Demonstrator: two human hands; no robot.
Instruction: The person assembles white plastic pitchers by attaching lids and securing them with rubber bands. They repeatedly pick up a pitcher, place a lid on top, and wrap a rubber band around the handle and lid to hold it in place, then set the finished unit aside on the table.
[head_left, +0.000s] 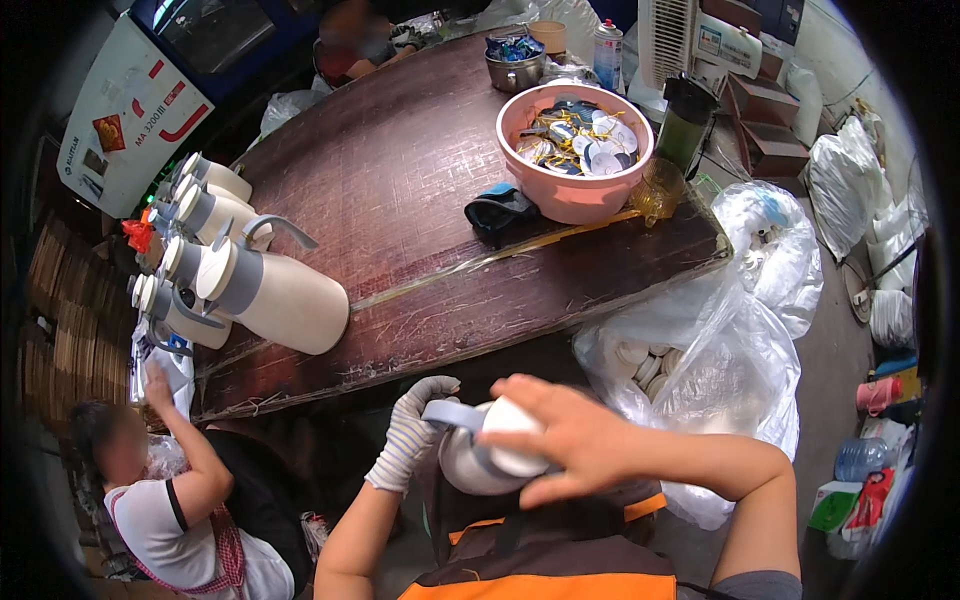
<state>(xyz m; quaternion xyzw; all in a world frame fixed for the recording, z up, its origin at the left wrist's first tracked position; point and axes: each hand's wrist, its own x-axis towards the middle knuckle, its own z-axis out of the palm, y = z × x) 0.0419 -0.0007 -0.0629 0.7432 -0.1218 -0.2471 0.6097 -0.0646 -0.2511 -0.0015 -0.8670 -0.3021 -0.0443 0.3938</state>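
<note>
A cream and grey vacuum jug (468,463) stands close in front of my body. My left hand (402,438), in a striped knit glove, is closed round its grey handle (452,414). My bare right hand (580,432) lies over the white lid (517,440), fingers stretched out and thumb apart, the palm partly covering it. The jug's lower part is hidden by its own top and my lap.
Several matching jugs (297,303) stand at the table's left end. A pink basin (570,190) of round labelled pieces sits at the far right of the brown table (400,200). Right of me is a plastic bag (740,370) of white lids. A person (200,510) sits at left, another (350,60) beyond.
</note>
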